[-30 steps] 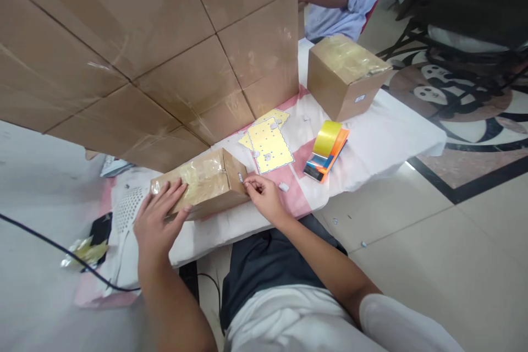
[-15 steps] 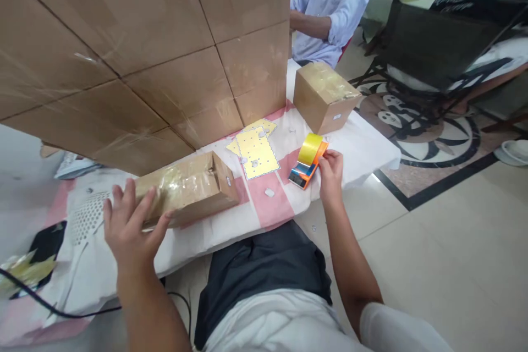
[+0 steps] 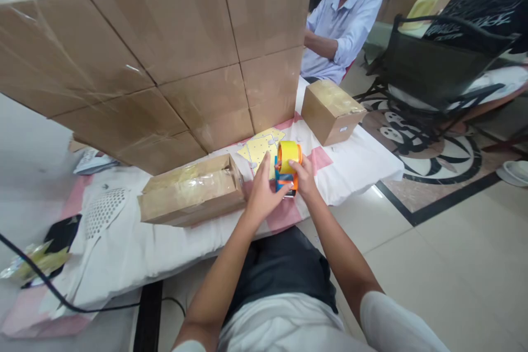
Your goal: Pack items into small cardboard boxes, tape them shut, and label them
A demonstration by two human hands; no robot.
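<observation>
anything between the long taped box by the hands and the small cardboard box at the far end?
Head view: yellow perforated sheets, then the tape dispenser gripped by both hands; otherwise bare tablecloth.

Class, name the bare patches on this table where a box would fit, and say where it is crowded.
Free: white cloth right of the tape dispenser, below the small box; also cloth in front of the long box. Crowded: around both hands and the yellow sheets.

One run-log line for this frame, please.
left hand: on tape dispenser | right hand: gripping tape dispenser | nearby: long taped box, yellow sheet, second box | co-worker seated behind
</observation>
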